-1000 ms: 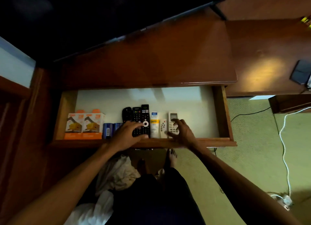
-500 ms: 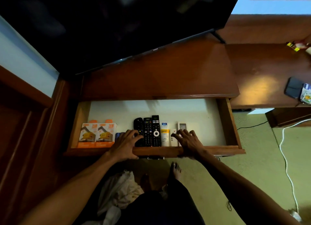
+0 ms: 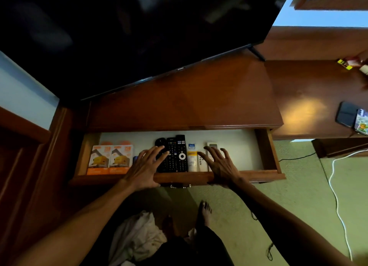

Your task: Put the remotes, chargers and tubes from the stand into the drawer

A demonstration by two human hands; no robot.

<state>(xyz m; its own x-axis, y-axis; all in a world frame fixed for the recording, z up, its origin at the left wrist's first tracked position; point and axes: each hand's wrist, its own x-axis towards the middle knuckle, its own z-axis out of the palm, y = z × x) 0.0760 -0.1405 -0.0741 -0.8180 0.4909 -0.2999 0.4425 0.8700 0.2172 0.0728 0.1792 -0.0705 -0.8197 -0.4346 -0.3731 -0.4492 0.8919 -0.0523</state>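
Note:
The wooden drawer is pulled partly out under the stand top. Inside lie two orange charger boxes, three black remotes, a white and yellow tube and white remotes. My left hand rests on the drawer's front edge with spread fingers over the leftmost black remote. My right hand rests on the front edge too, fingers spread over the white remotes. Neither hand holds anything.
A large dark TV stands on the stand top. To the right, a lower desk carries a dark phone and small items. A white cable runs over the green carpet. White cloth lies by my feet.
Both hands drew back from the remotes onto the drawer's front edge. The drawer slid inward, showing less of its floor. The view tilted up.

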